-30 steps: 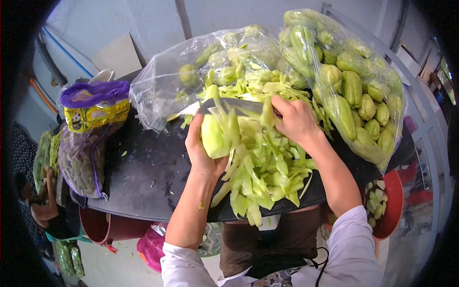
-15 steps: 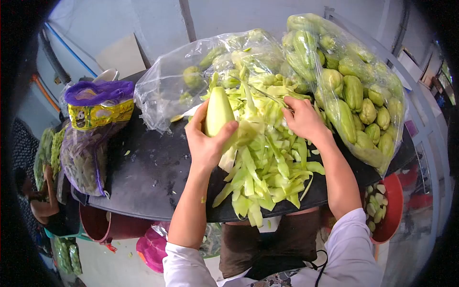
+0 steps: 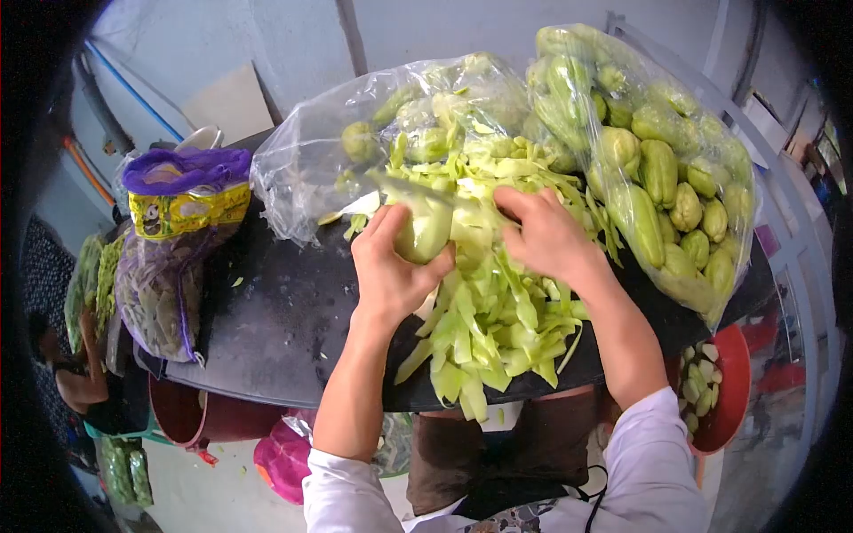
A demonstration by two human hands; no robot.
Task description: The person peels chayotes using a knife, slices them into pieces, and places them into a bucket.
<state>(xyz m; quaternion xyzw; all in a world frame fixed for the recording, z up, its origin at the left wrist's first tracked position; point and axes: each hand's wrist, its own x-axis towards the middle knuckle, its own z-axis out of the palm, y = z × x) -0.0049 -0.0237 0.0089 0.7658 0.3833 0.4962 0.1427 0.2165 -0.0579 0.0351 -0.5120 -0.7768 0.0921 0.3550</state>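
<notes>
A pale green, peeled-looking chayote (image 3: pixel 425 229) is gripped in my left hand (image 3: pixel 388 259), with the thumb and fingers wrapped round its sides. My right hand (image 3: pixel 544 229) is closed round the handle of a knife (image 3: pixel 418 190), and that handle is hidden by the fingers. The blade points left and lies across the top of the chayote; whether it cuts in, I cannot tell. Under and between both hands spreads a heap of light green peelings (image 3: pixel 498 329), some hanging over the near edge of the black table (image 3: pixel 275 329).
Unpeeled chayotes fill a clear plastic bag (image 3: pixel 657 169) at right, and more lie in another clear bag (image 3: pixel 311 142) behind. A purple mesh bag (image 3: pixel 158 293) stands at left. Below right, a red tub (image 3: pixel 730 391) holds pale pieces. Another person's arm (image 3: pixel 89 355) shows far left.
The knife has swung left over the chayote as my right hand moved left. The chayote has tipped, and my left hand has shifted slightly down and right.
</notes>
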